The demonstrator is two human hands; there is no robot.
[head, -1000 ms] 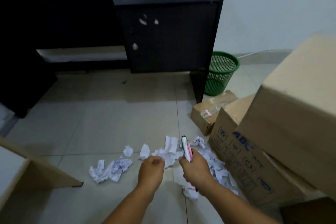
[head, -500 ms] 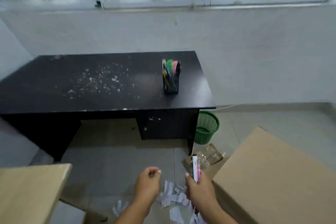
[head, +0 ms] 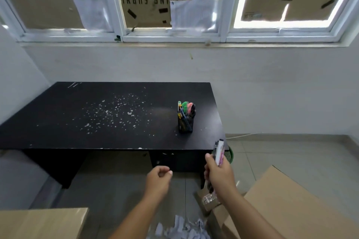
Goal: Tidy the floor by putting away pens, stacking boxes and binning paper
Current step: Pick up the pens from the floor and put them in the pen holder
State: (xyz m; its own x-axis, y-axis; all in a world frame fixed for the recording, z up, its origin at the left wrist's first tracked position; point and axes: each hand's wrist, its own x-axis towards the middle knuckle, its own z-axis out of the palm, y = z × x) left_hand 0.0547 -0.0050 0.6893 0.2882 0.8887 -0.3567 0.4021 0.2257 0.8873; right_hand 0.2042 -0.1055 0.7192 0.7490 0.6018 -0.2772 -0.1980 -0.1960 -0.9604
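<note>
Right hand (head: 219,175) fingers clamp upright pens (head: 218,152); left hand (head: 158,179) fingers curled, empty.

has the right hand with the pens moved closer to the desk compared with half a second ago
Yes. The right hand gripping the pens has risen: the pen tips now overlap the front edge of the black desk, toward the pen holder.
</note>
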